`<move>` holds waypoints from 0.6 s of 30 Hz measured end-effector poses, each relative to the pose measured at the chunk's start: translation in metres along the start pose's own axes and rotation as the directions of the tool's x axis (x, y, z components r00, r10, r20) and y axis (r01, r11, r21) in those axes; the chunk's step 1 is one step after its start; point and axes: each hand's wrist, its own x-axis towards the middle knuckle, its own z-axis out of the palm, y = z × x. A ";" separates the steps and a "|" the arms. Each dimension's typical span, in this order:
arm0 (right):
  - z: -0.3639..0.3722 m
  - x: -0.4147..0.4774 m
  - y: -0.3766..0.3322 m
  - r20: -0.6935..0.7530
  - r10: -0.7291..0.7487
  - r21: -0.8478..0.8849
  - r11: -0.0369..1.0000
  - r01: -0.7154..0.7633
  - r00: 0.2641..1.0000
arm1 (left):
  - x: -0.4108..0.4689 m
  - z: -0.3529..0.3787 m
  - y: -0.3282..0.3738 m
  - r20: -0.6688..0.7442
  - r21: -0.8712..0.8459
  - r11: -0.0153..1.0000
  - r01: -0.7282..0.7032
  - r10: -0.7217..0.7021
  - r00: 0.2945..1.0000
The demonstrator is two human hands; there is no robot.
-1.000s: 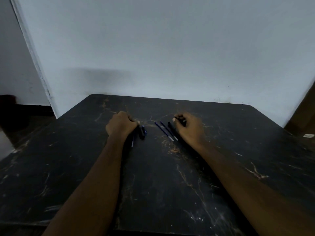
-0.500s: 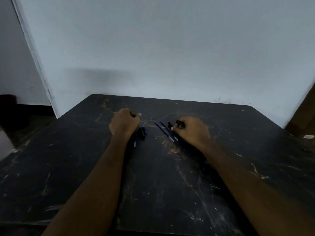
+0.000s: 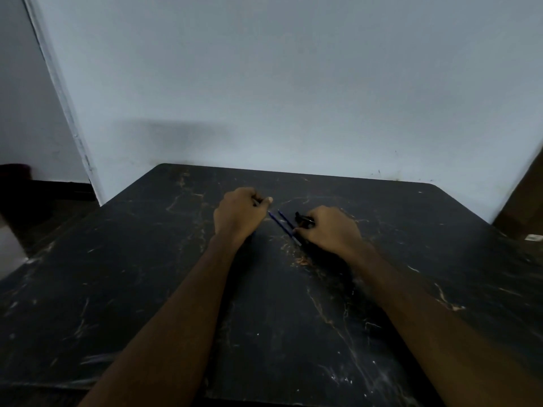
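Two thin blue pen refills [image 3: 283,224] lie side by side on the dark marbled table [image 3: 147,274], between my hands. My left hand [image 3: 239,214] is curled into a fist just left of them, and a thin pale piece shows between its thumb and fingers. My right hand [image 3: 327,229] rests on the table to their right, its fingers curled round a small black pen part [image 3: 304,220] that sticks out to the left. Its fingertips touch the nearer end of the refills. What else lies under either hand is hidden.
A plain pale wall [image 3: 293,98] rises behind the table's far edge. A white door frame [image 3: 63,104] stands at the left, and a brown piece of furniture [image 3: 526,207] at the far right. The room is dim.
My left hand has moved up and right, now covering the dark pen pieces that lay beside it. My right hand has slid a little to the right and nearer, still holding the black part.
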 end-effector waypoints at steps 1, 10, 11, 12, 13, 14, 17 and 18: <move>0.000 0.001 0.001 0.004 0.013 0.018 1.000 -0.013 1.000 | 0.000 0.000 0.000 0.005 -0.010 1.000 -0.003 0.003 1.000; 0.001 0.000 0.007 -0.177 0.100 0.386 0.922 -0.025 0.979 | 0.003 -0.001 0.002 0.017 -0.121 0.993 -0.016 0.018 1.000; 0.000 -0.001 0.006 -0.211 0.111 0.466 0.885 0.001 0.971 | 0.004 -0.001 0.003 0.031 -0.145 0.989 -0.014 0.019 0.999; -0.001 -0.002 0.005 -0.235 0.124 0.528 0.849 0.019 0.964 | 0.004 0.000 0.004 0.047 -0.167 0.986 -0.010 0.018 0.999; -0.001 -0.003 0.003 -0.244 0.136 0.566 0.824 0.028 0.960 | 0.004 0.001 0.005 0.065 -0.183 0.983 -0.002 0.015 0.998; -0.002 -0.004 0.001 -0.245 0.139 0.584 0.811 0.031 0.959 | 0.004 0.002 0.005 0.082 -0.192 0.981 0.006 0.009 0.997; 0.000 -0.004 -0.001 -0.242 0.138 0.572 0.820 0.026 0.960 | 0.003 0.003 0.001 0.146 -0.120 0.993 0.001 0.017 0.989; 0.001 -0.004 -0.001 -0.248 0.146 0.571 0.821 0.022 0.958 | 0.003 0.003 -0.001 0.188 -0.036 0.999 -0.029 0.035 0.982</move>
